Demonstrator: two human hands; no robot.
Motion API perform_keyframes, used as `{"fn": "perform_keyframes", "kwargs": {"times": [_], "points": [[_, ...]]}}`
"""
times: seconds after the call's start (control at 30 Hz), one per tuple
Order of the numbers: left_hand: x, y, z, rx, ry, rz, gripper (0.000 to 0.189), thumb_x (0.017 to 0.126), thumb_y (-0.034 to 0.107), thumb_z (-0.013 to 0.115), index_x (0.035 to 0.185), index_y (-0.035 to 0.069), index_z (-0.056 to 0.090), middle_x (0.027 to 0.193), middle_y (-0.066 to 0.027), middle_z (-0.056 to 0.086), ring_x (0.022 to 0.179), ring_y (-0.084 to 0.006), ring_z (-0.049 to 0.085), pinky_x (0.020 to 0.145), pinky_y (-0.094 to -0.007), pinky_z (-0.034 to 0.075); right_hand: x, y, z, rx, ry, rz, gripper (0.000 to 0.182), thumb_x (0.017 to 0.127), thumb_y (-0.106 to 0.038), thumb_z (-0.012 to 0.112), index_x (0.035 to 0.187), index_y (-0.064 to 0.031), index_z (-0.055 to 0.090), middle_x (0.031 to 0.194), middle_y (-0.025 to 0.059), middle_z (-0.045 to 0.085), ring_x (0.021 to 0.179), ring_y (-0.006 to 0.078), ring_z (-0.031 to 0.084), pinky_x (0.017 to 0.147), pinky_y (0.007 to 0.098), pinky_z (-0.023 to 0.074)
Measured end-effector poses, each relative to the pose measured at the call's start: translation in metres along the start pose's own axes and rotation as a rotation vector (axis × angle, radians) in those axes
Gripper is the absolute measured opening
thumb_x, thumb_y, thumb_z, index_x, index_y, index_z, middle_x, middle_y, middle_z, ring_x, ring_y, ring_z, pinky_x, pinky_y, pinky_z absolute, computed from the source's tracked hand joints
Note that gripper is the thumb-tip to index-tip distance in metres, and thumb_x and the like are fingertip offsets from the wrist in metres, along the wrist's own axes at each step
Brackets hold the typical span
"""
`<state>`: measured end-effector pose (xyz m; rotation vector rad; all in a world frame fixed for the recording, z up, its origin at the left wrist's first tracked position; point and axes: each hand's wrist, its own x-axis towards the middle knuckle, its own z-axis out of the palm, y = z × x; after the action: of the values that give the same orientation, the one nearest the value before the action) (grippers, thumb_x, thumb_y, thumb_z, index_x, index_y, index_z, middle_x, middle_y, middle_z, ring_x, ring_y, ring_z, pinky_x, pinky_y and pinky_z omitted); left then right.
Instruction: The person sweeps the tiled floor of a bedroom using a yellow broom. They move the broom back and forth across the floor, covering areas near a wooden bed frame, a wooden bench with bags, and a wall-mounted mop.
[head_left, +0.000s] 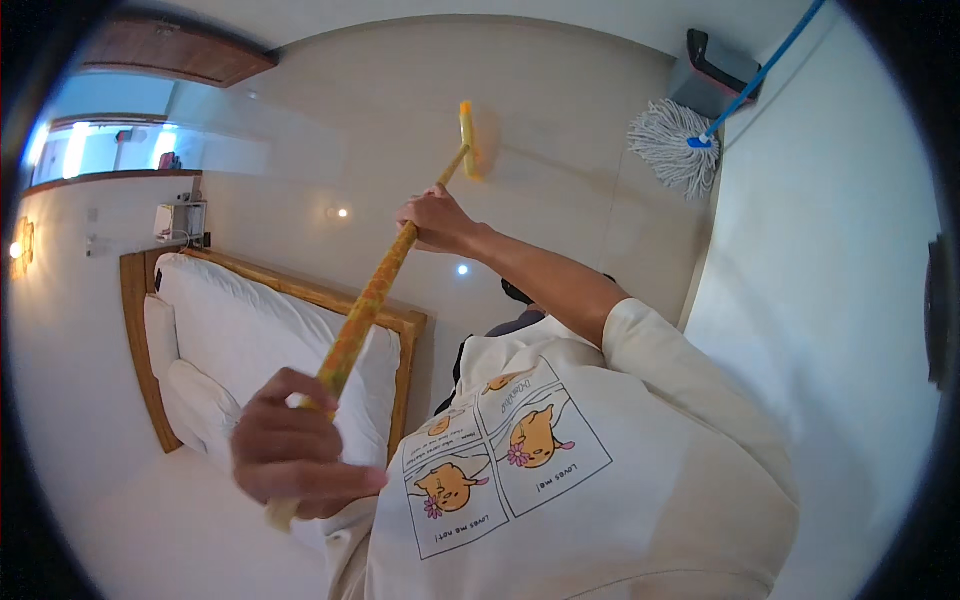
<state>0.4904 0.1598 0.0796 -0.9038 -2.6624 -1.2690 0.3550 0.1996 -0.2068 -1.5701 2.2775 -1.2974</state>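
A long-handled floor tool, with a yellow-and-orange patterned handle (367, 304), slants from near my chest down to the floor. Its narrow yellow head (468, 142) meets the pale floor; whether it is a broom or a squeegee I cannot tell. Close to the camera, my left hand (289, 450) wraps around the upper end of the handle, and a pale tip pokes out below the fist. Further down the handle, my right hand (442, 219) grips it with the arm stretched forward.
A string mop (675, 146) with a blue pole leans at the right wall beside a grey bucket (709, 82). On the left stands a wooden bed frame (411, 330) with white bedding (247, 322). A brown wooden door (172, 49) is at upper left, near a small white shelf unit (180, 221).
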Motion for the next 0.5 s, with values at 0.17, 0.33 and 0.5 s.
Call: {"fn": "perform_keyframes", "kwargs": {"times": [0.17, 0.33, 0.5], "points": [[-0.040, 0.006, -0.035, -0.267, 0.240, 0.214, 0.007, 0.066, 0.020, 0.053, 0.060, 0.024, 0.054, 0.042, 0.0077, 0.036, 0.038, -0.0073, 0.033, 0.048, -0.0227, 0.029, 0.001, -0.037, -0.020, -0.155, -0.232, -0.006, 0.006, 0.054, -0.012, 0.052, 0.053, -0.0108, 0.047, 0.052, 0.0044, 0.049, 0.053, 0.0228, 0.049, 0.061, 0.0344, 0.0322], [-0.076, -0.044, 0.016, -0.315, 0.934, -0.061, 0.012, 0.062, 0.008, 0.051, 0.050, 0.009, 0.049, 0.037, 0.0008, 0.037, 0.032, -0.0110, 0.035, 0.044, -0.0283, 0.033, -0.076, -0.010, -0.027, -0.171, -0.331, 0.111, 0.006, 0.053, -0.017, 0.052, 0.050, -0.0121, 0.048, 0.051, 0.0041, 0.049, 0.054, 0.0220, 0.050, 0.060, 0.0337, 0.0319], [-0.063, -0.052, 0.016, -0.502, 0.795, -0.066, 0.007, 0.061, 0.001, 0.053, 0.055, 0.004, 0.052, 0.039, -0.0039, 0.046, 0.029, -0.0125, 0.038, 0.051, -0.0308, 0.036, -0.085, -0.008, -0.009, -0.115, -0.505, 0.108, 0.005, 0.054, -0.018, 0.051, 0.052, -0.0134, 0.051, 0.052, 0.0045, 0.050, 0.055, 0.0226, 0.050, 0.062, 0.0332, 0.0312]]}}
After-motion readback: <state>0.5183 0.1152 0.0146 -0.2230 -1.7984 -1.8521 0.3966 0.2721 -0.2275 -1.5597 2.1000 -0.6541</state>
